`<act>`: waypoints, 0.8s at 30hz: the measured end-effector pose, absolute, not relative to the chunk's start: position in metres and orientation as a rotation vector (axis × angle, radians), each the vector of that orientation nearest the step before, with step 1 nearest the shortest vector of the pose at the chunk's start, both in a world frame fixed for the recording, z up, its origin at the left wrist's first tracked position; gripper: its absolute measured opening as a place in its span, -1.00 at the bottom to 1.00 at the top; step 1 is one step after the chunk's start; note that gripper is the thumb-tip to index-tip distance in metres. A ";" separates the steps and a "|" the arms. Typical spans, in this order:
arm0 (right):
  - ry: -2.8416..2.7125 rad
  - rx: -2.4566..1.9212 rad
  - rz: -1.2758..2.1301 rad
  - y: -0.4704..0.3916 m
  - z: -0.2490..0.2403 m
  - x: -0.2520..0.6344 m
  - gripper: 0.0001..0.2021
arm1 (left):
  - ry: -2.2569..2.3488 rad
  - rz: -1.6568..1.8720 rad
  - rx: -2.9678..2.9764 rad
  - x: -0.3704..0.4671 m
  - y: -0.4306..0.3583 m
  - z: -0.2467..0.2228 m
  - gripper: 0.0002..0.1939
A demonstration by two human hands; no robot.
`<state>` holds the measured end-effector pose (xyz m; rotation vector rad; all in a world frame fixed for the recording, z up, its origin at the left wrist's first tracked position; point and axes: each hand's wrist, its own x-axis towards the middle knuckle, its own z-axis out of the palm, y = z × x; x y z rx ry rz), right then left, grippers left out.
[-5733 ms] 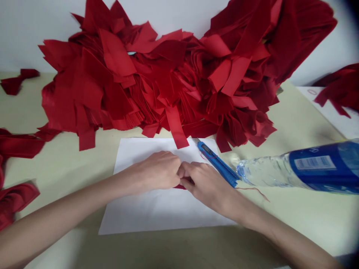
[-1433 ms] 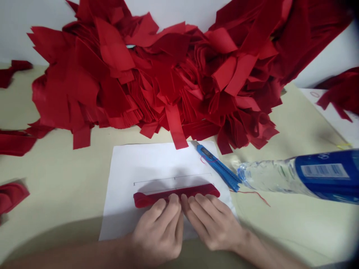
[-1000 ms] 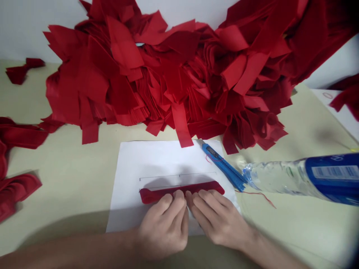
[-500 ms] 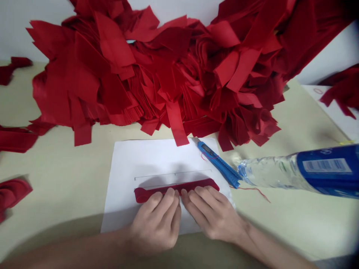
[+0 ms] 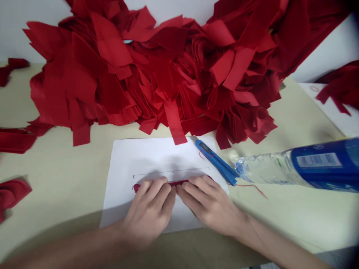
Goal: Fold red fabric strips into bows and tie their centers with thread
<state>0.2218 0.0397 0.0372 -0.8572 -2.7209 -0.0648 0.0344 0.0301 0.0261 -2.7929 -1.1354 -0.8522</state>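
Observation:
A folded strip of dark red velvet ribbon (image 5: 178, 183) lies lengthwise across a white sheet of paper (image 5: 120, 157), close to the ruled pencil lines drawn on it. My left hand (image 5: 151, 209) has its fingers curled over the ribbon's left half, and a rounded fold pokes out past them. My right hand (image 5: 210, 205) is closed over the right half in the same way. Both thumbs almost meet at the ribbon's middle. Most of the ribbon is hidden beneath my fingers.
A large heap of red ribbon strips (image 5: 157, 74) spreads behind the paper. A blue utility knife (image 5: 215, 160) rests on the paper's right edge, by a red thread (image 5: 255, 186). A water bottle (image 5: 303, 164) lies on its side at right. More red pieces (image 5: 14, 194) lie at left.
Both hands have shifted slightly up over the ribbon and now cover more of it. Less of the ribbon shows above the fingers. The whole view has drifted a little.

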 end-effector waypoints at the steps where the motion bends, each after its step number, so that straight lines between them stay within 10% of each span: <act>1: -2.735 -0.842 -0.098 0.040 0.036 0.221 -0.69 | -1.143 -0.827 -2.797 0.034 0.031 0.028 -0.67; 7: -2.756 -0.817 -0.230 0.051 0.032 0.217 -0.86 | -1.084 -0.487 -2.902 0.034 0.040 0.038 -0.75; 14: -2.775 -0.907 0.792 0.076 0.054 0.220 -0.88 | -1.512 -0.320 -3.420 0.033 0.063 0.052 -0.75; 24: -2.888 -0.861 0.383 0.080 0.045 0.224 -0.84 | -1.211 -0.365 -3.259 0.029 0.068 0.038 -0.81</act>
